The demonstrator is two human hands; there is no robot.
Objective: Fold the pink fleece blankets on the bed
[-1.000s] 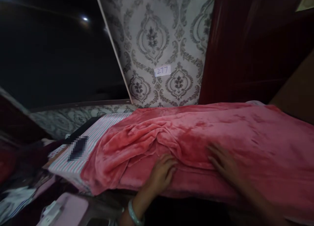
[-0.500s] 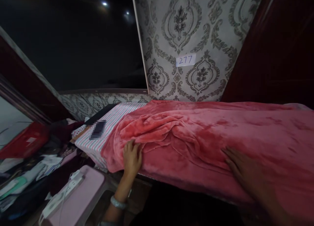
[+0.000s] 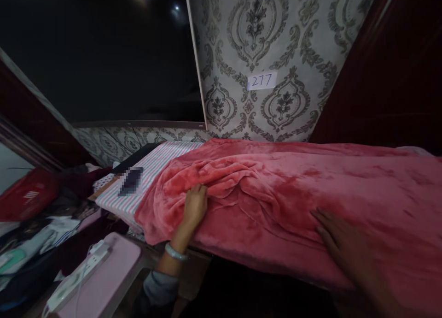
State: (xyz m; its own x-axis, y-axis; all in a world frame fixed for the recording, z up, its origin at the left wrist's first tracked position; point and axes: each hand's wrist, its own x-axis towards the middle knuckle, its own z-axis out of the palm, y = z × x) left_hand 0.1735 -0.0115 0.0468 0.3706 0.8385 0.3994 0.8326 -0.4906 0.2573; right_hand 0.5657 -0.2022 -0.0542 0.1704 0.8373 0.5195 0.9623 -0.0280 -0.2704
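Note:
A plush red-pink blanket (image 3: 290,189) covers most of a long surface, bunched into folds toward its left part. My left hand (image 3: 195,203), with a pale bracelet at the wrist, has its fingers curled onto one of those folds and grips the cloth; the fingertips are partly hidden. Farther right, my right hand (image 3: 340,237) lies flat on the blanket, its fingers stretched out and the thumb apart.
Left of the blanket, a striped cloth (image 3: 157,163) bears a blurred dark object (image 3: 131,182). A pink stool (image 3: 113,272) holds a white power strip (image 3: 81,274). Behind are a large black screen (image 3: 103,60) and a patterned wall (image 3: 255,50). Clothes (image 3: 51,235) lie heaped at left.
My left hand has moved right and a little forward across the blanket, and its fingers have curled onto a fold. My right hand stays nearly in place. The view has shifted slightly.

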